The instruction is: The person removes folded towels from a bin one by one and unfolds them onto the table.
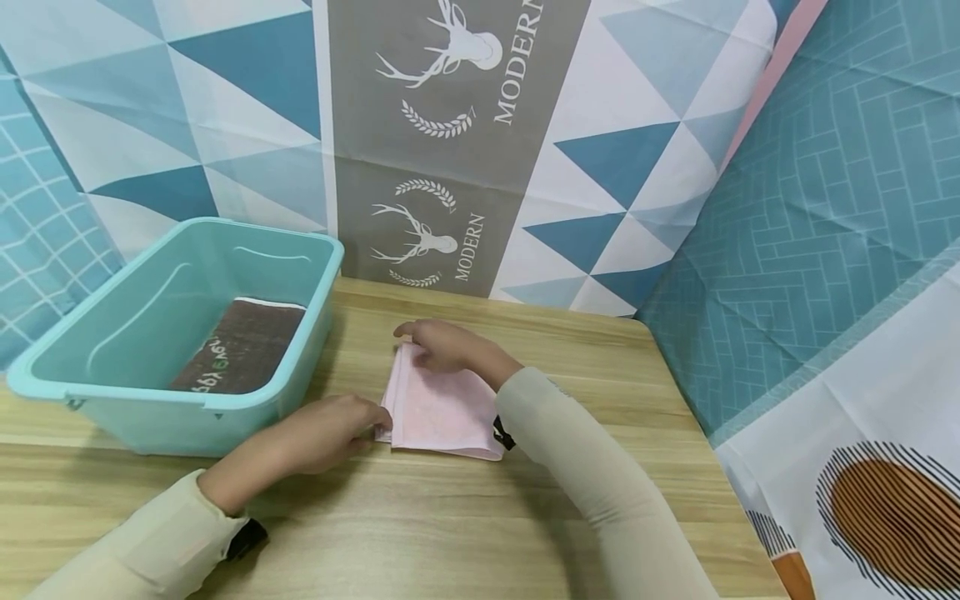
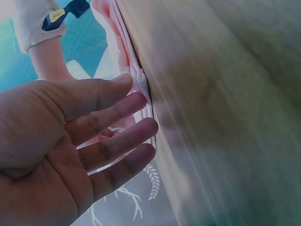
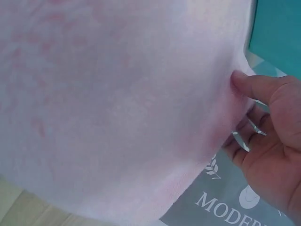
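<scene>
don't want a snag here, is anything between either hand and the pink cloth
Nothing visible does: the left hand touches the pink cloth near its near-left corner, and the right hand pinches its far edge. The teal tub stands to the left, apart from the cloth.

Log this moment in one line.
left hand: touching near left corner of pink cloth; right hand: pinching far left corner; pink cloth: folded, on table; teal tub: at left, dark brown item inside
</scene>
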The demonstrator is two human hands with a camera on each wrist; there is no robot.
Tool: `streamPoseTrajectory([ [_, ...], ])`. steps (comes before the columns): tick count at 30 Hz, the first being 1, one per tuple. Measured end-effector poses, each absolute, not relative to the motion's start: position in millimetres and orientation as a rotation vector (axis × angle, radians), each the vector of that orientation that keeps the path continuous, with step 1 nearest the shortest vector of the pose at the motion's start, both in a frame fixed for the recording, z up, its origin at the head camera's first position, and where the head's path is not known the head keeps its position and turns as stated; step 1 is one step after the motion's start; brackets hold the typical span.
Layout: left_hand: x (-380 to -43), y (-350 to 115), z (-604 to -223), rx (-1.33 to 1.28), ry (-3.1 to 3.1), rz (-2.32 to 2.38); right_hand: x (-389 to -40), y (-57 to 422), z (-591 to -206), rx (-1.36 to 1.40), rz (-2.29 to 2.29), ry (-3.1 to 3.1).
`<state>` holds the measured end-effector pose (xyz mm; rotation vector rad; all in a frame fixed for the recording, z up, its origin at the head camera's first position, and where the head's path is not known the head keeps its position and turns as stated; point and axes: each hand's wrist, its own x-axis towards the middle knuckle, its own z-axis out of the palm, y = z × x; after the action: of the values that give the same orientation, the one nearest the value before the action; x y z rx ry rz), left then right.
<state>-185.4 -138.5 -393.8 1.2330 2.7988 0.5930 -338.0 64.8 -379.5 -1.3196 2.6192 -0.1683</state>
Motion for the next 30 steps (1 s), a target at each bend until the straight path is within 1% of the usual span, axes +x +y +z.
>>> streamPoseTrajectory([
  [5,-186,-137,-393,1.26,2.8,0.609,-337,72,-369,-1.337,-0.311,2.602],
  [12,-189,-135,-393,1.256,2.824,0.623,-333,98,-354,-1.367,-0.475,2.575],
  [19,-194,-132,-396,1.277,2.819,0.737,-327,131,-352,-1.376,-0.56,2.558],
  [25,-199,-127,-397,1.314,2.86,0.676,-316,159,-351,-1.355,-0.601,2.583],
  [30,-204,-121,-393,1.241,2.859,0.604,-311,177,-351,-1.34,-0.629,2.621],
])
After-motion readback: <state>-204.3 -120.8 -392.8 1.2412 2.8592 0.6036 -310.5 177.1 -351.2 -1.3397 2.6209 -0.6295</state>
